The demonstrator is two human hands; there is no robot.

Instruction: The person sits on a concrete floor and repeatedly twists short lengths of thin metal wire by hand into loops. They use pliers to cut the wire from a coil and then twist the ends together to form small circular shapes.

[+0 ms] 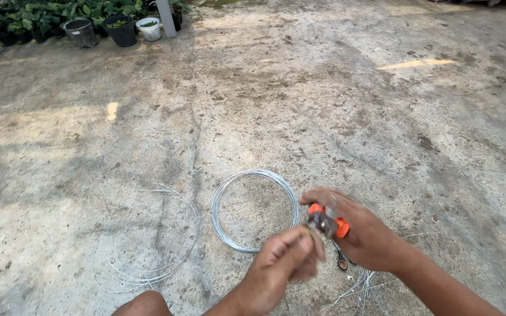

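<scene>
The right hand (361, 234) is closed around a pair of pliers with orange handles (328, 221), the grey metal head of the tool pointing toward the left hand (285, 263). The left hand is pinched shut just beside the plier head, thumb and fingertips pressed together; it seems to grip a thin wire, but motion blur hides the wire itself there. Both hands hover above a stained concrete floor (323, 105). Directly behind them lies a tight coil of silver wire (224, 193), flat on the ground, and to its left a looser, wider coil of thinner wire (177, 199) spreads out, close to the tight one but apart from it. Under the right wrist a bundle of cut wire strands (361, 289) fans across the floor, with a small pair of scissors (341, 260) lying at its upper end. A bare knee (143, 305) shows at the bottom edge. Far off at the top left stand potted green plants (36, 14), two dark pots (121, 30) and a white bucket (149, 28) beside a grey post (166, 17).
</scene>
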